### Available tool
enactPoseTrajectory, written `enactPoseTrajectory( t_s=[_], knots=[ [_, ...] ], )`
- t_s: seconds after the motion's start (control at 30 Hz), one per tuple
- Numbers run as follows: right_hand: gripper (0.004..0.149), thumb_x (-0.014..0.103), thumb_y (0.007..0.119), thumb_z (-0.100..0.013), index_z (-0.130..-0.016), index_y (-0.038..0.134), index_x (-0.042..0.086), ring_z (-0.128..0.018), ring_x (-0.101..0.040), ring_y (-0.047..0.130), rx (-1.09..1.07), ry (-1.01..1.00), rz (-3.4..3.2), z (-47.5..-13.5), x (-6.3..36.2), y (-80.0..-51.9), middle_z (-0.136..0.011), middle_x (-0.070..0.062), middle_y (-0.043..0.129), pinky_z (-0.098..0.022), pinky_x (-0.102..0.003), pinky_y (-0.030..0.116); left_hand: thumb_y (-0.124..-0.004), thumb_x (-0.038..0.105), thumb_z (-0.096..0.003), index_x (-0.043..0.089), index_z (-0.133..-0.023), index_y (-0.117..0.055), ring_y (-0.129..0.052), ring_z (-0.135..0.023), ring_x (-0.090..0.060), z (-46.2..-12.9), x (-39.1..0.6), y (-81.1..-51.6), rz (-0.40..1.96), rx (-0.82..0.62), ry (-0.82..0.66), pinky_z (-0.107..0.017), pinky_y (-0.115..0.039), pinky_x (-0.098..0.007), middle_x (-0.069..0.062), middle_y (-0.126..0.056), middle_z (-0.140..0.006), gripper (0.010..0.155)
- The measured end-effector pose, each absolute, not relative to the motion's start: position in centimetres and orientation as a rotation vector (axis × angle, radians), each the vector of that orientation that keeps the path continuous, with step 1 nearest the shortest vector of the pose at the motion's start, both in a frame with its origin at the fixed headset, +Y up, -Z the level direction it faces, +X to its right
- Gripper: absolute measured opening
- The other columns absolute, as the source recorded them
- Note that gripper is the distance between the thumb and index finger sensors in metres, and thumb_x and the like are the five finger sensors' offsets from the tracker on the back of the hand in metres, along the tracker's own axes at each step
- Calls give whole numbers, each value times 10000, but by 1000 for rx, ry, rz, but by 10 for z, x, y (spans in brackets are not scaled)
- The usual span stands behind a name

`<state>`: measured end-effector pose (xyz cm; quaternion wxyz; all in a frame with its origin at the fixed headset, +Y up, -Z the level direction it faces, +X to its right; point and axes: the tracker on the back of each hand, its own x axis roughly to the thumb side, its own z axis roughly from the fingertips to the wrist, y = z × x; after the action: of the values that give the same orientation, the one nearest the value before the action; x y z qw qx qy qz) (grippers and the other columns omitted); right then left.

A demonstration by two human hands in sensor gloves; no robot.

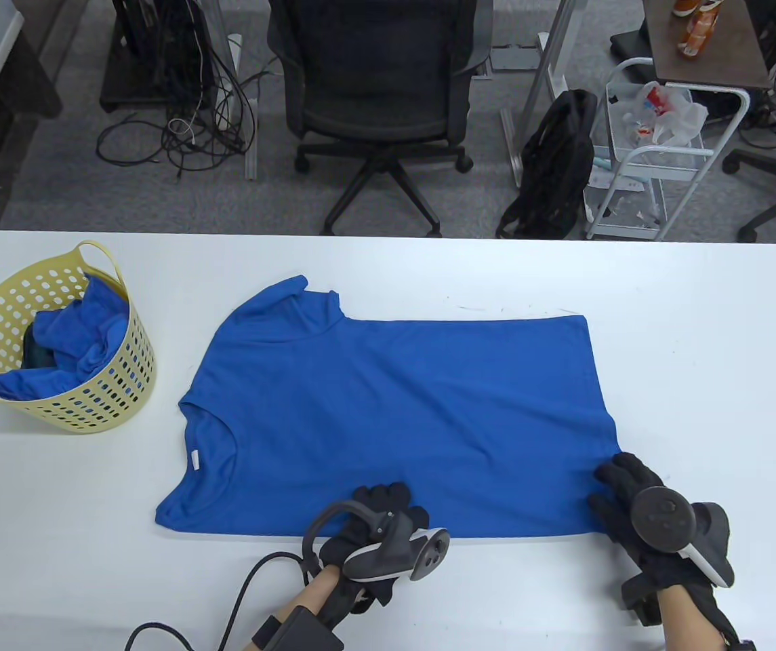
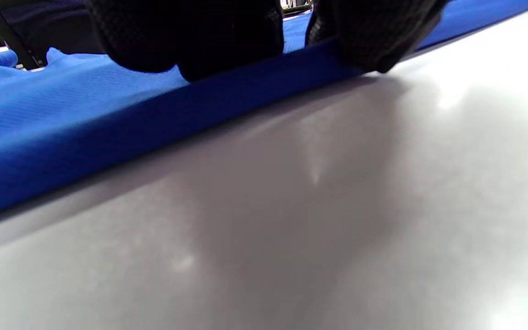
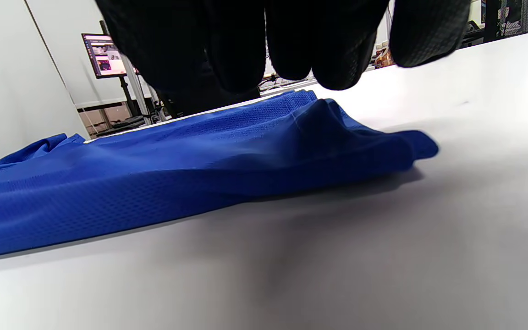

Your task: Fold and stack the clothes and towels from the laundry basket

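Observation:
A blue T-shirt (image 1: pixel 394 407) lies flat on the white table (image 1: pixel 699 380), collar to the left and hem to the right. My left hand (image 1: pixel 391 502) rests on the middle of its near edge. In the left wrist view its fingers (image 2: pixel 190 36) lie on top of that edge of the T-shirt (image 2: pixel 62 119), with the thumb against it. My right hand (image 1: pixel 610 483) is spread over the near right hem corner. In the right wrist view its fingers (image 3: pixel 245 41) hang just above the rumpled corner of the T-shirt (image 3: pixel 154 160). Neither hand visibly grips cloth.
A yellow perforated laundry basket (image 1: pixel 110 400) stands at the table's left with more blue clothes (image 1: pixel 83 332) inside. A black cable (image 1: pixel 245 597) trails from my left wrist across the near table. An office chair (image 1: pixel 374 88) and a cart (image 1: pixel 652 156) stand beyond the far edge.

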<state>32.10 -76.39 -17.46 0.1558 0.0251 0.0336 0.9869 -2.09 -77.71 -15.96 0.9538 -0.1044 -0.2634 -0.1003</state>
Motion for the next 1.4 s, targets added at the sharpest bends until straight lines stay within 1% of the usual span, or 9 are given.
enactPoseTrajectory(
  t_s=[0.1, 0.3, 0.4, 0.7, 0.83, 1.0, 1.17, 1.23, 1.4],
  knots=[
    [551, 371, 756, -603, -1072, 681, 92, -1019, -494, 634, 61, 72, 2800, -173, 324, -761, -1172, -257, 555, -694, -695, 571, -790, 502, -560, 390, -972, -698, -782, -1040, -365, -173, -31, -747, -45, -183, -466, -730, -699, -625, -96, -670, -1201, 437],
    [545, 369, 746, -610, -1071, 681, 86, -1014, -497, 638, 45, 22, 2729, -172, 329, -756, -1167, -262, 558, -689, -694, 576, -792, 481, -562, 346, -985, -708, -700, -1091, -392, -219, -41, -592, 84, 81, -447, -745, -673, -631, -91, -624, -1220, 452],
    [540, 369, 740, -613, -1070, 681, 88, -1011, -498, 642, 58, 31, 2706, -173, 328, -757, -1166, -265, 560, -687, -693, 579, -781, 477, -571, 345, -996, -691, -689, -1095, -391, -231, -41, -551, 144, 81, -424, -748, -677, -612, -91, -610, -1226, 454],
    [572, 419, 721, -624, -1143, 591, 218, -1013, -539, 625, 389, 282, 2597, -177, 294, -751, -1194, -338, 482, -680, -724, 577, -780, 483, -570, 341, -994, -697, -777, -1013, -325, -239, -41, -546, 128, 87, -390, -699, -753, -508, -99, -638, -1212, 455],
    [634, 517, 638, -646, -1195, 343, 404, -1060, -676, 363, 826, 709, 2379, -164, 225, -735, -1199, -420, 131, -686, -817, 433, -781, 478, -573, 338, -996, -694, -833, -941, -273, -246, -39, -542, 133, 57, -374, -645, -796, -446, -101, -648, -1208, 454],
    [679, 554, 619, -623, -1164, 233, 422, -1016, -705, 430, 1273, 845, 2509, -141, 124, -737, -1147, -481, 156, -684, -800, 474, -782, 475, -571, 322, -990, -699, -960, -778, -183, -256, -37, -541, 100, 60, -346, -539, -874, -335, -103, -707, -1175, 454],
    [666, 513, 607, -637, -1209, 396, 246, -1017, -632, 542, 1323, 850, 2853, -142, 87, -746, -1207, -366, 350, -691, -748, 539, -810, 428, -563, 274, -928, -722, -1061, -552, -26, -266, -51, -544, 191, 168, -289, -385, -962, -159, -118, -810, -1081, 406],
    [658, 477, 597, -652, -1191, 515, 108, -1060, -529, 552, 1222, 763, 2824, -155, 101, -739, -1217, -279, 462, -699, -736, 535, -844, 381, -550, 285, -861, -730, -1070, -506, -6, -268, -71, -544, 229, 272, -231, -352, -977, -119, -91, -848, -1028, 345],
    [534, 439, 630, -663, -1073, 736, 114, -1020, -493, 653, 967, 613, 2657, -191, 149, -698, -1154, -236, 650, -687, -726, 557, -884, 314, -539, 373, -757, -756, -1065, -445, -43, -270, -124, -546, 244, 278, -87, -295, -965, -129, -1, -949, -878, 259]
  ],
)
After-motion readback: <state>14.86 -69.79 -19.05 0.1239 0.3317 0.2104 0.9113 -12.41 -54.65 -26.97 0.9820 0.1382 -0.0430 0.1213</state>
